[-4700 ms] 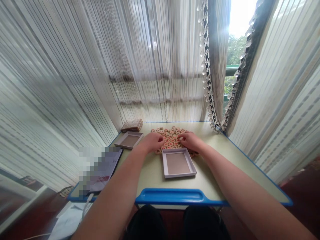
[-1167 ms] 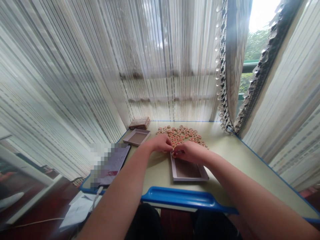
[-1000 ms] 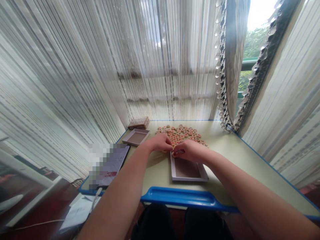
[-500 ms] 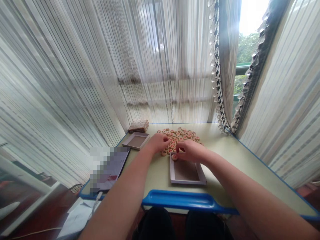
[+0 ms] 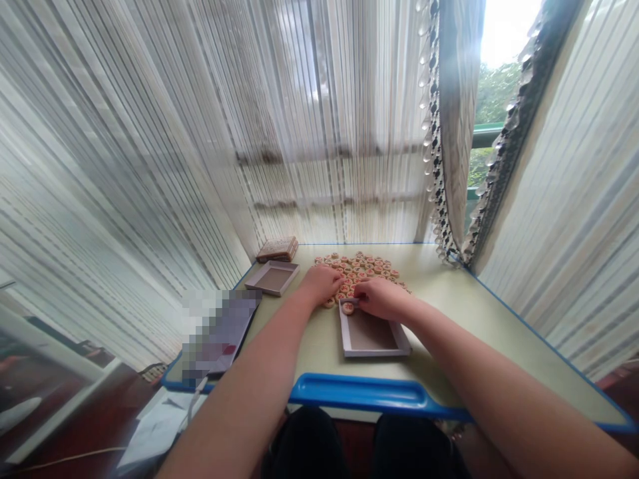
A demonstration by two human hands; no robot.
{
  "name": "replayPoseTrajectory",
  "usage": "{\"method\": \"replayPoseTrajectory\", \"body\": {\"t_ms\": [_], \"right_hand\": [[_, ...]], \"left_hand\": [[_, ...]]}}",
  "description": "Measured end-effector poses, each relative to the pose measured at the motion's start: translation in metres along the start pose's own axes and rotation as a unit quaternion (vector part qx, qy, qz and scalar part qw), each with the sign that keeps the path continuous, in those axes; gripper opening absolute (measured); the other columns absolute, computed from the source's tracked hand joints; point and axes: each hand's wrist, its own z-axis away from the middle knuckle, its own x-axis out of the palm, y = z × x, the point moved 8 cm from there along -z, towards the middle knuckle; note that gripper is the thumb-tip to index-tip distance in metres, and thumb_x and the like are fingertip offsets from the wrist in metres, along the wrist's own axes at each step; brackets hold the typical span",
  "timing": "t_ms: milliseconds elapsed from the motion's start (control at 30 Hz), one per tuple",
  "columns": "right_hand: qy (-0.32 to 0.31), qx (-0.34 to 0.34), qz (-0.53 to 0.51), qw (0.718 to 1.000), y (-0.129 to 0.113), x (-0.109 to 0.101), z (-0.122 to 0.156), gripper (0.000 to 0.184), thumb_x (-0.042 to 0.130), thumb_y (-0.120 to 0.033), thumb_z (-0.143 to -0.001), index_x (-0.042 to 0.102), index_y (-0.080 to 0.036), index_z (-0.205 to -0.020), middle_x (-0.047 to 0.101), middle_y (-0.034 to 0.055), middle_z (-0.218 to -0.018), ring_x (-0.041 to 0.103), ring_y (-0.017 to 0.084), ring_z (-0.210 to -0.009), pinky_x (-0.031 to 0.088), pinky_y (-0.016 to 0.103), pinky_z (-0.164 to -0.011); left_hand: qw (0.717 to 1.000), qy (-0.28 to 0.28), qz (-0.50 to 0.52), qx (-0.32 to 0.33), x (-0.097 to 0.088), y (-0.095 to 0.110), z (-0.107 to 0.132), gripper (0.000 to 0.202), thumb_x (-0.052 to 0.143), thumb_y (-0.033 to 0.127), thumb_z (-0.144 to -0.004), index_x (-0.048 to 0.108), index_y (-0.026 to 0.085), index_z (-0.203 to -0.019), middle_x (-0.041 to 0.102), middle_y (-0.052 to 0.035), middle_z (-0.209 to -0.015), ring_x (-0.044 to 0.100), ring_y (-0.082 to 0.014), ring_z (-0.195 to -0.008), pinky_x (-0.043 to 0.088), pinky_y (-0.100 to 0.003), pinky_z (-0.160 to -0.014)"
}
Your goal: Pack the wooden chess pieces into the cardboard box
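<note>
Several round wooden game pieces (image 5: 367,267) with red markings lie in a heap at the middle of the pale green table (image 5: 449,313). A shallow white box tray (image 5: 372,336) with a brown floor sits just in front of the heap. One piece (image 5: 348,308) lies in the tray's far left corner. My right hand (image 5: 382,297) rests over the tray's far edge, fingers curled beside that piece. My left hand (image 5: 322,283) lies on the near left side of the heap, fingers bent down onto the pieces.
A second shallow tray (image 5: 273,277) and a patterned box (image 5: 277,249) sit at the far left. A dark tablet (image 5: 219,329) lies at the left edge. A blue moulded groove (image 5: 357,392) runs along the near edge. Striped curtains close in behind and on both sides.
Both hands drew back from the heap to the tray's far edge. One piece now lies in the tray's far left corner. The left hand went back onto the heap.
</note>
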Motion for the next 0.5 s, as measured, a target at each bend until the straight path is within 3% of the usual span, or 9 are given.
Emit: {"method": "replayPoseTrajectory", "body": {"t_ms": [133,367,500], "right_hand": [[0.012,0.002,-0.004,1.000,0.0012,-0.0013,-0.0003,0.017,0.050,-0.028,-0.077,0.065,-0.024,-0.084,0.065,0.0034,-0.087,0.057,0.018,-0.077,0.037,0.024,-0.061],[0.015,0.004,-0.017,1.000,0.0007,-0.0019,-0.0011,0.016,0.052,-0.026,-0.076,0.065,-0.023,-0.085,0.065,0.0036,-0.090,0.057,0.018,-0.082,0.039,0.024,-0.068],[0.003,0.003,-0.016,1.000,0.0003,-0.0006,-0.0011,0.016,0.052,-0.026,-0.075,0.064,-0.023,-0.085,0.065,0.0037,-0.087,0.057,0.018,-0.082,0.038,0.024,-0.069]], "left_hand": [[1.000,-0.009,-0.015,-0.020,0.0007,0.0004,-0.0020,0.027,0.046,0.032,-0.081,0.068,0.018,-0.072,0.066,-0.0071,-0.077,0.056,-0.0190,-0.080,0.042,-0.031,-0.076],[1.000,0.004,-0.015,-0.026,0.0072,0.0005,-0.0056,0.026,0.045,0.023,-0.079,0.067,0.022,-0.094,0.062,-0.0067,-0.101,0.052,-0.0189,-0.096,0.038,-0.032,-0.091],[0.996,0.002,-0.034,-0.083,0.0087,-0.0065,-0.0035,0.031,0.044,0.028,-0.079,0.064,0.024,-0.103,0.060,-0.0076,-0.106,0.049,-0.0236,-0.100,0.040,-0.037,-0.088]]}}
